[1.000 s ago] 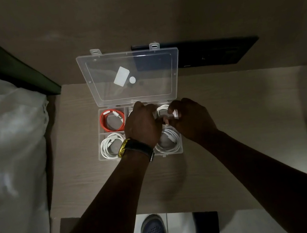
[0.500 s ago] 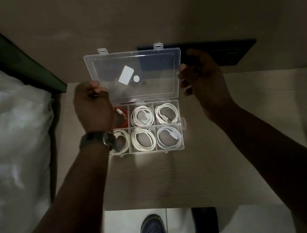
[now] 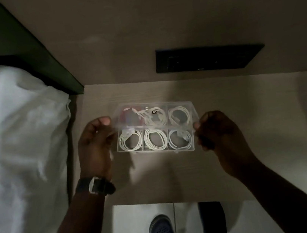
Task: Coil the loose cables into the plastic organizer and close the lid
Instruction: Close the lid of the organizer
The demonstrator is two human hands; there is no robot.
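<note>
The clear plastic organizer (image 3: 155, 152) sits on the wooden bedside table (image 3: 258, 120), divided into several compartments. Coiled white cables (image 3: 156, 140) fill the front row. The back row holds a red cable (image 3: 129, 118) and more white coils. The clear lid (image 3: 180, 104) is tilted forward and low over the back row, blurring what lies beneath it. My left hand (image 3: 95, 145) pinches the lid's left end. My right hand (image 3: 223, 135) pinches its right end. No loose cable shows on the table.
A bed with a white sheet (image 3: 15, 157) borders the table on the left, under a dark headboard (image 3: 30, 55). A black switch panel (image 3: 207, 57) is on the wall behind. Below the table's front edge a shoe (image 3: 162, 232) stands on the floor.
Both hands left the compartments, took the upright lid by its two ends and swung it forward and down over the box.
</note>
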